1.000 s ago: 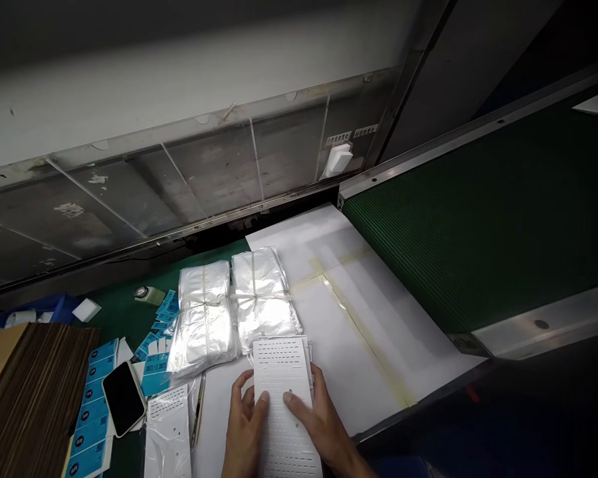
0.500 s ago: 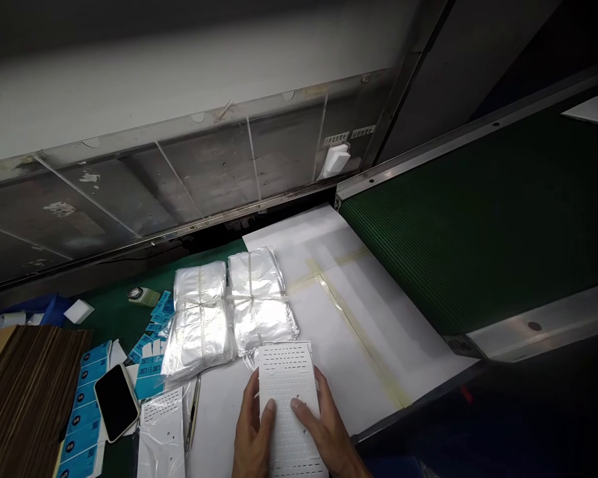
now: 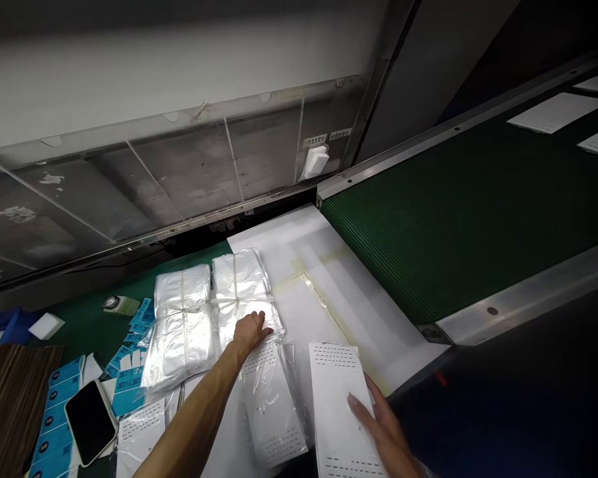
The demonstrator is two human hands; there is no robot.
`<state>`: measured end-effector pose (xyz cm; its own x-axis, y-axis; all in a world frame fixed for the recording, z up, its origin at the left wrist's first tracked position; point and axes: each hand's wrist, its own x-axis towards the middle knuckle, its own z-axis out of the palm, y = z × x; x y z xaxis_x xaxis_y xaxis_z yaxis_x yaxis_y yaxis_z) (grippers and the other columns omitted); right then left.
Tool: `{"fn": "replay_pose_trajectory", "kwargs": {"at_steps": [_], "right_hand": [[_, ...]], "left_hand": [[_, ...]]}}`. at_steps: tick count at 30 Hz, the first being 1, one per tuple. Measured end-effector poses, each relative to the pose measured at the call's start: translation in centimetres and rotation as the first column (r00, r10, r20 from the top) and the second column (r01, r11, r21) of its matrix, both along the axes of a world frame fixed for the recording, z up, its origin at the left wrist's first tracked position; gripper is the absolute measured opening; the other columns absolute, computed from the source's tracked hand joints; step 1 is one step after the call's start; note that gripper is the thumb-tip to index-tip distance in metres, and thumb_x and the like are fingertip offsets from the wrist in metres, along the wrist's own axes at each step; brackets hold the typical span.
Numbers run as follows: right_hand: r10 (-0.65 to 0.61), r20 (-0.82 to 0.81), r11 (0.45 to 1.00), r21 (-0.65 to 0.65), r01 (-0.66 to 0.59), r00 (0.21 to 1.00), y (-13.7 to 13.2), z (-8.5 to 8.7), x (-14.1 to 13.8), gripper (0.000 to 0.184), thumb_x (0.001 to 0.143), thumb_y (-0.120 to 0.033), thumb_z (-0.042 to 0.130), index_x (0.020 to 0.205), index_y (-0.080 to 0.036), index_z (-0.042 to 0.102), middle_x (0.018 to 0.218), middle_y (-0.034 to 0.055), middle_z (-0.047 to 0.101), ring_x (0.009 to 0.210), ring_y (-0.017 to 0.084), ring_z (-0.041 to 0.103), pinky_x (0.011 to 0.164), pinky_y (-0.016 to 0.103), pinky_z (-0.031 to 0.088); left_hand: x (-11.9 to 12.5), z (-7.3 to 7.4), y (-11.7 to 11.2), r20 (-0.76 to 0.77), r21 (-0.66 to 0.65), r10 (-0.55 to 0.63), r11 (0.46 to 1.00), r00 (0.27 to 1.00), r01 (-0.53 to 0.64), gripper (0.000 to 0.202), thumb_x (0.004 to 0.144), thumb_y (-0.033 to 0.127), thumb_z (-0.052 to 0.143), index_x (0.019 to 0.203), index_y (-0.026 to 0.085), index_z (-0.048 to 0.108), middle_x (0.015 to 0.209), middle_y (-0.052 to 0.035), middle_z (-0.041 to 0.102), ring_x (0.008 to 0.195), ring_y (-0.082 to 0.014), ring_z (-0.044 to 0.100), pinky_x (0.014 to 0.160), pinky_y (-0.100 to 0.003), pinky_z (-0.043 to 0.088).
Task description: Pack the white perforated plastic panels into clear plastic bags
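Observation:
My right hand (image 3: 379, 421) grips the right side of a stack of white sheets (image 3: 341, 405) printed with rows of black dashes, thumb on top and fingers along the edge. Across the table, my left hand (image 3: 250, 330) rests at the lower part of the right bundle of clear plastic bags (image 3: 236, 275), fingers curled and fingertips hidden. A second tied bundle of bags (image 3: 182, 292) lies beside it. Between my hands, below the bundles, a clear bag with similar dashed sheets inside (image 3: 274, 411) lies on the white board (image 3: 303, 232).
A green conveyor belt (image 3: 453, 219) with white sheets (image 3: 558, 111) runs on the right. At left are a phone (image 3: 90, 421), blue labels (image 3: 60, 398), a cardboard stack (image 3: 14, 398), a small bottle (image 3: 121, 305) and another bagged sheet (image 3: 139, 431).
My left hand has let go of the stack and reached forward to the right bag bundle. My right hand has carried the stack rightward, uncovering the bagged sheets. The view has turned right.

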<state>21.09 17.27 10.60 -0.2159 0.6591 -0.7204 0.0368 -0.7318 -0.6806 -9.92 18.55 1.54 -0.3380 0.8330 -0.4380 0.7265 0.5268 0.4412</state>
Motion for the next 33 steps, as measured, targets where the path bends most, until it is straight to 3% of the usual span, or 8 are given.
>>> {"fn": "replay_pose_trajectory", "kwargs": {"at_steps": [7, 11, 15, 19, 24, 29, 33], "right_hand": [[-0.058, 0.046, 0.998, -0.022, 0.059, 0.997, -1.5, -0.9, 0.7, 0.086, 0.064, -0.056, 0.072, 0.138, -0.029, 0.037, 0.128, 0.0079, 0.059, 0.111, 0.035, 0.058, 0.085, 0.045, 0.052], [0.018, -0.087, 1.0, -0.017, -0.02, 0.996, -0.9, -2.0, 0.7, 0.082, 0.072, -0.051, 0.069, 0.141, -0.029, 0.029, 0.139, 0.0067, 0.048, 0.12, 0.031, 0.052, 0.093, 0.042, 0.049], [0.055, -0.103, 0.998, 0.015, -0.054, 0.993, -0.7, -2.8, 0.6, 0.077, 0.078, -0.047, 0.065, 0.142, -0.031, 0.026, 0.143, 0.006, 0.042, 0.125, 0.03, 0.046, 0.097, 0.042, 0.046], [0.062, -0.123, 0.998, -0.018, -0.064, 0.991, -1.0, -2.5, 0.3, 0.075, 0.079, -0.048, 0.064, 0.142, -0.032, 0.026, 0.144, 0.0054, 0.041, 0.124, 0.03, 0.048, 0.095, 0.041, 0.048], [0.028, -0.119, 1.0, -0.006, -0.029, 0.993, -1.1, -1.3, -0.5, 0.077, 0.075, -0.05, 0.067, 0.14, -0.027, 0.032, 0.143, 0.0092, 0.042, 0.119, 0.031, 0.052, 0.093, 0.043, 0.048], [0.025, -0.087, 0.999, -0.021, -0.027, 0.996, -1.2, -0.7, -0.4, 0.085, 0.071, -0.053, 0.069, 0.141, -0.025, 0.03, 0.141, 0.0092, 0.045, 0.122, 0.032, 0.049, 0.092, 0.041, 0.049], [0.032, -0.072, 0.999, 0.001, -0.032, 0.997, -1.3, -1.1, -0.3, 0.094, 0.07, -0.056, 0.068, 0.145, -0.032, 0.017, 0.15, 0.0068, 0.031, 0.125, 0.031, 0.046, 0.092, 0.041, 0.049]], "left_hand": [[0.6, 0.3, -1.0, -0.14, -0.014, -0.09, 0.996, 0.986, 0.089, 0.025, 0.09, 0.035, 0.052, 0.102, 0.015, 0.059, 0.1, -0.005, 0.062, 0.086, -0.017, 0.06, 0.077, -0.037, 0.051], [0.8, 0.3, -1.3, -0.177, 0.015, -0.063, 0.998, 0.982, 0.066, 0.024, 0.09, 0.034, 0.052, 0.104, 0.015, 0.058, 0.099, -0.0049, 0.062, 0.084, -0.0165, 0.061, 0.075, -0.036, 0.052], [0.5, 0.3, -1.6, -0.161, 0.039, -0.029, 0.999, 0.987, 0.036, 0.024, 0.091, 0.033, 0.052, 0.106, 0.014, 0.057, 0.097, -0.0045, 0.062, 0.081, -0.0156, 0.061, 0.072, -0.034, 0.053], [0.3, 0.3, -1.6, -0.111, 0.048, -0.047, 0.997, 0.993, 0.052, 0.029, 0.09, 0.035, 0.052, 0.111, 0.015, 0.055, 0.1, -0.0054, 0.061, 0.084, -0.0167, 0.061, 0.073, -0.035, 0.053], [0.6, -0.2, -0.9, -0.043, 0.006, -0.087, 0.996, 0.995, 0.088, 0.023, 0.087, 0.034, 0.057, 0.1, 0.014, 0.06, 0.101, -0.0053, 0.062, 0.088, -0.0179, 0.061, 0.078, -0.038, 0.051], [0.1, 0.1, -0.7, 0.075, 0.049, 0.019, 0.999, 0.997, -0.023, 0.024, 0.089, 0.034, 0.053, 0.103, 0.014, 0.059, 0.102, -0.0055, 0.062, 0.087, -0.0172, 0.061, 0.077, -0.037, 0.052], [-0.8, 0.9, -1.5, 0.205, 0.127, 0.146, 0.977, 0.968, -0.174, 0.026, 0.09, 0.036, 0.052, 0.102, 0.014, 0.059, 0.099, -0.0051, 0.063, 0.086, -0.0171, 0.061, 0.077, -0.037, 0.052]]}}
